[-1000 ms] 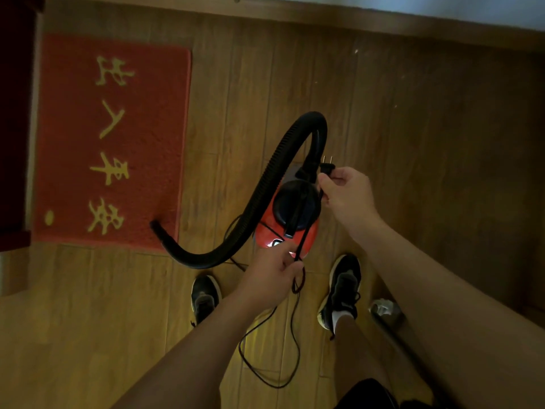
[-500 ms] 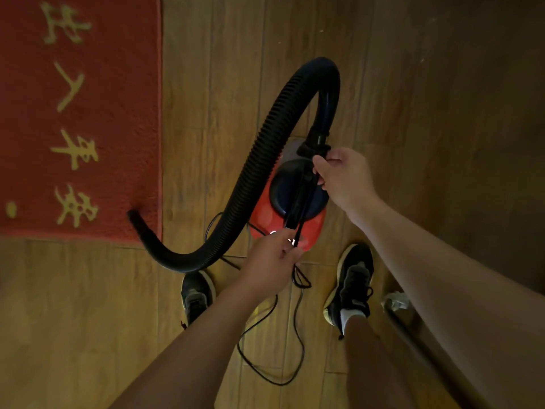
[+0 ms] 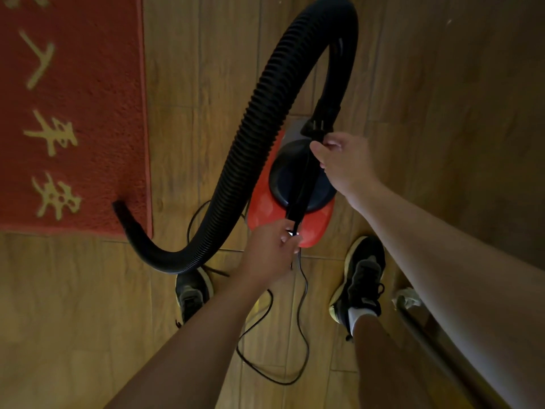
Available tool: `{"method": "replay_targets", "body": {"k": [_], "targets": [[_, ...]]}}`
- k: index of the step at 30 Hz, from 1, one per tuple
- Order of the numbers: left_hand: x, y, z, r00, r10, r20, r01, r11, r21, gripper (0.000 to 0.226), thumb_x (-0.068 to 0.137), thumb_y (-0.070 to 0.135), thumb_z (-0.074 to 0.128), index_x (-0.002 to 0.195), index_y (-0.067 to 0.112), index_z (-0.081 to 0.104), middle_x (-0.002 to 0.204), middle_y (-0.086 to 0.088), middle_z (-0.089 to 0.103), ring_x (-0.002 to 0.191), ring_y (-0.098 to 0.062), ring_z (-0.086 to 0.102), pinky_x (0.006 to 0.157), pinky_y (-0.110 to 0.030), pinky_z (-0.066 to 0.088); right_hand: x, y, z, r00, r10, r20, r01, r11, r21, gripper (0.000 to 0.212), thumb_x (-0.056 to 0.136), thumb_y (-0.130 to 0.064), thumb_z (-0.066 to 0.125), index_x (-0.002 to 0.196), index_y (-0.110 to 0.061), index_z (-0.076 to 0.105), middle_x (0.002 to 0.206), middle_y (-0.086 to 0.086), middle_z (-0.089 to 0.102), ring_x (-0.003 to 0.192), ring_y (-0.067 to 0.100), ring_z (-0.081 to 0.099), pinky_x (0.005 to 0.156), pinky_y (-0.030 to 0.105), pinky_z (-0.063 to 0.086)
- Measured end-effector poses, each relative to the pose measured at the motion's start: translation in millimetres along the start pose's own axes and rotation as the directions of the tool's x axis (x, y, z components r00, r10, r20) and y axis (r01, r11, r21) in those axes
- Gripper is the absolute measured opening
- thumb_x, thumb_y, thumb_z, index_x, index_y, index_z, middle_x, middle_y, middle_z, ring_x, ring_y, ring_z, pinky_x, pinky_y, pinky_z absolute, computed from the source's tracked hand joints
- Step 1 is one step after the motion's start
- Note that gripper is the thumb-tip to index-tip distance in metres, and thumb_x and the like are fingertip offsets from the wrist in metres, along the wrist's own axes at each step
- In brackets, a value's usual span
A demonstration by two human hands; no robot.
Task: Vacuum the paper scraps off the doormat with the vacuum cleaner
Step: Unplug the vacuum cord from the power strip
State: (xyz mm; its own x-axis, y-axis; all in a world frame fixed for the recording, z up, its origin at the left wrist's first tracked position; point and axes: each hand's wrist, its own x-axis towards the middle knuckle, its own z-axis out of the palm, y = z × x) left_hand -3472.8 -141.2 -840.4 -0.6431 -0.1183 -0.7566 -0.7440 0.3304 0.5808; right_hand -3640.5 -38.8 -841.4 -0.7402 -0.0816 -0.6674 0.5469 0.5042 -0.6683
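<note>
A small red vacuum cleaner with a black top stands on the wooden floor between my feet and the doormat. Its black ribbed hose arcs up and over to the left, and the hose's open end lies on the near right corner of the red doormat, which bears yellow characters. My right hand grips the black power plug just above the vacuum. My left hand pinches the black cord at the vacuum's near end. I see no paper scraps on the visible mat.
The cord loops loosely on the floor between my two black shoes. A pale rail-like object runs along the lower right. Bare wooden planks lie to the right of the vacuum.
The view has moved closer and lower over the vacuum. The plug in my right hand has dropped nearer the vacuum's top. My left hand keeps hold of the cord.
</note>
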Motion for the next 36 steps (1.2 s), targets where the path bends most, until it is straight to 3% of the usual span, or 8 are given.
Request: {"method": "replay_targets", "body": {"k": [4,11,16,20,23,26,31,36], "targets": [[2,-6,4,0.995,-0.029,-0.093,0.024,0.998,-0.054,0.015,0.097,0.018,0.069,0.109,0.013,0.075,0.089,-0.005,0.076,0.077,-0.007,0.07,0.062,-0.012,0.049,5,7,0,1.0,-0.006,-0.014,0.006,0.999,0.033,0.015,0.096,-0.018,0.066,0.082,-0.02,0.069,0.066,-0.008,0.061,0.052,-0.006,0.053,0.059,0.012,0.043],[10,-5,11,0.981,-0.057,-0.187,0.047,0.997,-0.057,0.015,0.095,0.023,0.072,0.103,0.012,0.078,0.086,0.009,0.072,0.08,0.005,0.065,0.07,-0.01,0.048,16,18,4,0.999,-0.001,-0.052,0.004,0.999,0.054,0.031,0.096,-0.017,0.065,0.075,0.005,0.057,0.056,-0.004,0.045,0.055,0.007,0.045,0.059,0.019,0.038],[10,-5,15,0.979,-0.069,-0.194,0.057,0.996,-0.067,0.015,0.095,0.025,0.072,0.102,0.014,0.078,0.085,0.013,0.069,0.085,0.003,0.067,0.076,-0.017,0.053,14,21,7,0.998,-0.015,-0.068,0.021,0.995,0.093,0.033,0.096,-0.012,0.065,0.065,-0.016,0.053,0.043,-0.018,0.043,0.044,-0.004,0.043,0.053,0.01,0.037],[9,-4,15,0.981,-0.086,-0.175,0.071,0.993,-0.094,0.004,0.095,0.024,0.072,0.092,0.023,0.074,0.08,0.023,0.064,0.082,0.01,0.063,0.07,-0.007,0.049,9,25,10,0.996,-0.047,-0.078,0.056,0.992,0.116,0.006,0.095,-0.014,0.066,0.096,-0.016,0.072,0.065,-0.014,0.055,0.056,-0.007,0.052,0.062,0.011,0.044],[10,-5,14,0.98,-0.071,-0.186,0.058,0.996,-0.073,0.016,0.095,0.025,0.072,0.105,0.013,0.077,0.079,0.025,0.062,0.079,0.013,0.062,0.07,-0.006,0.048,4,30,12,0.992,-0.093,-0.089,0.099,0.992,0.073,0.019,0.094,-0.018,0.067,0.111,-0.017,0.074,0.081,-0.015,0.065,0.077,-0.007,0.062,0.072,0.013,0.05],[10,-4,15,0.981,-0.072,-0.179,0.059,0.995,-0.08,0.018,0.096,0.025,0.071,0.108,0.013,0.077,0.079,0.026,0.062,0.077,0.014,0.061,0.071,-0.007,0.049,-3,37,16,0.992,-0.089,-0.088,0.086,0.996,-0.036,0.031,0.089,-0.038,0.064,0.117,-0.027,0.072,0.106,-0.003,0.069,0.099,0.009,0.067,0.088,0.033,0.058],[11,-5,15,0.98,-0.053,-0.19,0.04,0.997,-0.07,0.02,0.095,0.026,0.071,0.108,0.012,0.076,0.079,0.025,0.061,0.081,0.011,0.061,0.079,-0.019,0.054,-16,42,24,0.991,-0.027,-0.131,0.028,1.0,0.001,0.027,0.097,-0.028,0.061,0.123,-0.017,0.061,0.094,-0.013,0.063,0.088,0.003,0.063,0.079,0.02,0.053],[11,-8,16,0.978,-0.056,-0.199,0.04,0.996,-0.082,0.023,0.095,0.028,0.072,0.11,0.012,0.076,0.083,0.021,0.063,0.085,0.006,0.064,0.078,-0.018,0.053,-20,47,30,0.99,0.028,-0.135,-0.027,1.0,0.007,0.026,0.099,-0.034,0.055,0.101,-0.01,0.065,0.088,-0.001,0.069,0.081,0.011,0.067,0.077,0.038,0.058]]}}
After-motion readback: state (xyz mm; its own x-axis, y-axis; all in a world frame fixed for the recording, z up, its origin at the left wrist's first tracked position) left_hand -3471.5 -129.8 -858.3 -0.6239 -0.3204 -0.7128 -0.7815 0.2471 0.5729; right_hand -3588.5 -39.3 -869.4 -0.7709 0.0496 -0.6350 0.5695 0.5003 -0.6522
